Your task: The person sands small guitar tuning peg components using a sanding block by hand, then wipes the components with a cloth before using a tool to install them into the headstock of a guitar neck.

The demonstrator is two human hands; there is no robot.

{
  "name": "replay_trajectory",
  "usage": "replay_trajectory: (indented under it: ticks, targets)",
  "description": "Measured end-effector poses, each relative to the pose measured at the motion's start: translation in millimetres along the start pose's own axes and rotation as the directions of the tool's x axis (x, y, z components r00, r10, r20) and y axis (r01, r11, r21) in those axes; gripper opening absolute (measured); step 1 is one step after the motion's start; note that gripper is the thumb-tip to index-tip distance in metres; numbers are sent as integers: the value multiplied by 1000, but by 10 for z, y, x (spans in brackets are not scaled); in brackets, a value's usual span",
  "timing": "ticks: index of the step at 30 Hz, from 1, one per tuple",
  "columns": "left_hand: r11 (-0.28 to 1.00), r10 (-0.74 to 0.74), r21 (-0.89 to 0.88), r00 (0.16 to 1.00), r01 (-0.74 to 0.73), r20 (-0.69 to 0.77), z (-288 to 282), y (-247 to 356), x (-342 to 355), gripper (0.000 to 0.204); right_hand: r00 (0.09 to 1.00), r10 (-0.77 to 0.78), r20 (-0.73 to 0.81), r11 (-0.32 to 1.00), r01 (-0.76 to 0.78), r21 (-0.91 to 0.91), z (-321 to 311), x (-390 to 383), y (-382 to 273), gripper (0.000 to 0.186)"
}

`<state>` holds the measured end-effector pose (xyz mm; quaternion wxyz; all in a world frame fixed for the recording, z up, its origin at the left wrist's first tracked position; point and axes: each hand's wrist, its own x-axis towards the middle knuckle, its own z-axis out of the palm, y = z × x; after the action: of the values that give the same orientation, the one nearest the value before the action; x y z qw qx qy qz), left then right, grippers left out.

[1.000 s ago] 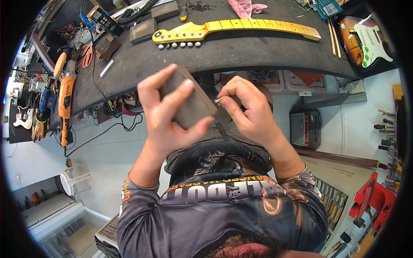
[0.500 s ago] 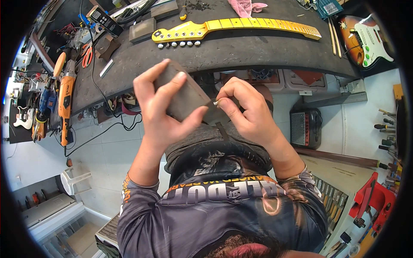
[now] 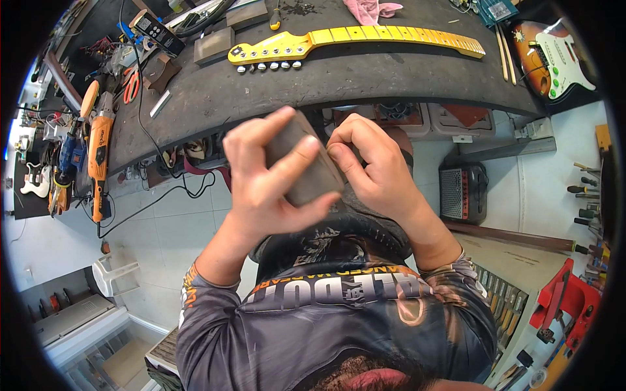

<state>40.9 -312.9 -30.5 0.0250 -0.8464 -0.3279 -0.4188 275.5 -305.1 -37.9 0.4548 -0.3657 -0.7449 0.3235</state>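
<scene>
My left hand [image 3: 253, 179] grips a flat grey rectangular block [image 3: 308, 181] over my lap, fingers spread over its face and thumb along its lower edge. The block is tilted, and motion blurs it and the hand slightly. My right hand [image 3: 373, 159] is closed in a pinch at the block's right edge. A small shiny metal piece showed at those fingertips half a second ago; fingers and block hide it now. On the dark bench [image 3: 261, 92] ahead lies a yellow guitar neck [image 3: 391, 34], its headstock to the left and tuners toward me.
At the left stand an orange power tool [image 3: 99, 156] and red-handled pliers [image 3: 132, 85]. Grey metal blocks [image 3: 214, 45], a screwdriver [image 3: 275, 21] and a pink cloth [image 3: 370, 10] lie behind the neck. A sunburst guitar body [image 3: 554, 62] is at the right.
My left hand has brought the block right and toward me, closer against my right hand. The right hand has stayed nearly in place, and the small metal piece has gone out of sight.
</scene>
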Motion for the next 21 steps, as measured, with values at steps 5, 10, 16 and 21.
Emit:
replay_trajectory:
  ticks: [5,10,16,21]
  targets:
    - [992,-109,-76,990,102,-90,66,-68,16,73,999,-31,-12,1000,30,-4,-7,-10,9,7]
    - [998,-39,-54,999,39,1,57,75,0,75,999,-41,-10,999,41,18,-28,-14,30,7]
    - [979,-197,-70,973,190,-118,6,-245,-17,75,999,-38,9,999,38,14,-38,-24,30,7]
    - [986,-70,-149,998,68,-6,79,63,-16,78,998,-44,-37,998,45,32,-22,-3,61,7]
